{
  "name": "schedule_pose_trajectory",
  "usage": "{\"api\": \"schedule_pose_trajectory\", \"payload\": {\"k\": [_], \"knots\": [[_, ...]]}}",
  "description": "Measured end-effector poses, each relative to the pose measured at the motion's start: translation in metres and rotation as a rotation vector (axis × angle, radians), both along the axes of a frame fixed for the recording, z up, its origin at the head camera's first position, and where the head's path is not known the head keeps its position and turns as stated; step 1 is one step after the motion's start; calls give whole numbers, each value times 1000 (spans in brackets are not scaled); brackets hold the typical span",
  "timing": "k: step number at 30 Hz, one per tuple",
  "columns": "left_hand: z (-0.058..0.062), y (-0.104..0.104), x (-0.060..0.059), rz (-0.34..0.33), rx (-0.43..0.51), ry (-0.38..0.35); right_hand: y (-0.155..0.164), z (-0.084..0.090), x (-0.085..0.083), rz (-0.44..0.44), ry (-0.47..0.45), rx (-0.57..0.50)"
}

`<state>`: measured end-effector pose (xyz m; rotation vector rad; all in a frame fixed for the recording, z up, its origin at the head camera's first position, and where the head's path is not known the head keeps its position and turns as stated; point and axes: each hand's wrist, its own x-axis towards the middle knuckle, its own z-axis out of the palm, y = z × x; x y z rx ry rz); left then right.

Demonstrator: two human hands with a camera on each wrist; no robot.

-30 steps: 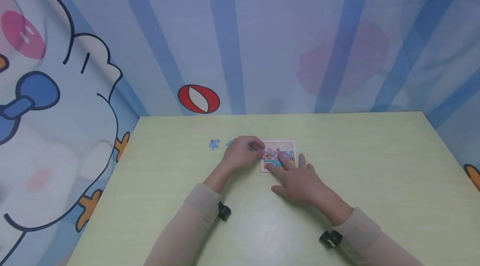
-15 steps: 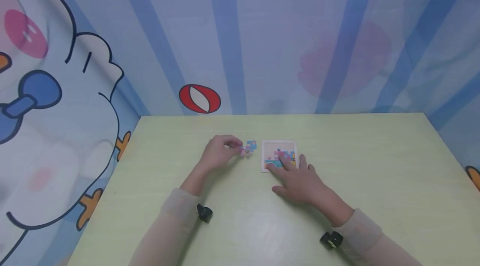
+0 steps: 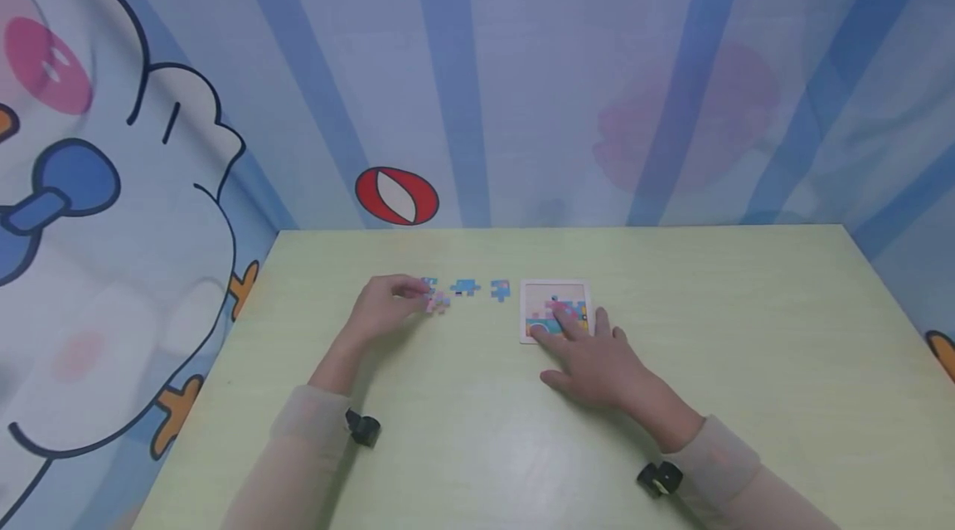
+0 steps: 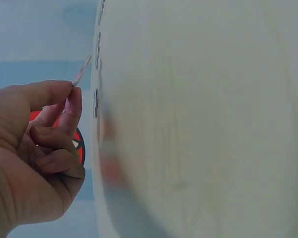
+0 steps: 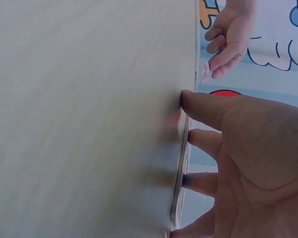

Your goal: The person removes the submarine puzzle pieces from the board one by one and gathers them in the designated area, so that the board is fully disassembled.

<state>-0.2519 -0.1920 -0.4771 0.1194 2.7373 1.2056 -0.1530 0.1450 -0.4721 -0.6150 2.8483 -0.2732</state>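
Observation:
My left hand pinches a pink jigsaw piece between thumb and fingers, held just above the table; the left wrist view shows the piece tilted, edge-on. Close behind it lies a blue jigsaw piece, partly hidden. Two more blue pieces, a wide one and another, lie in a row to the right. My right hand rests with spread fingers on the white-framed puzzle tray. Its lower part holds joined pieces, some covered by the fingers; the upper part shows a pale base.
The pale yellow table spreads around both hands. A blue striped cloth backdrop with printed cartoon figures stands behind its far edge. Small black cameras sit at the left wrist and right wrist.
My left hand has moved left from the tray's edge, carrying the pink jigsaw piece past the row of blue pieces and uncovering two of them. The right hand has stayed on the tray.

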Motion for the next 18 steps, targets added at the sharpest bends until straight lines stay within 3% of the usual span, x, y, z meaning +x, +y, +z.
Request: {"api": "schedule_pose_trajectory", "payload": {"k": [8,18], "knots": [[3,-22,-2,12,-24,-38,0,1,1,1,-14,2],[-2,-21,-2,26,-76,-114,0,2,1,-4,-20,-5]]}}
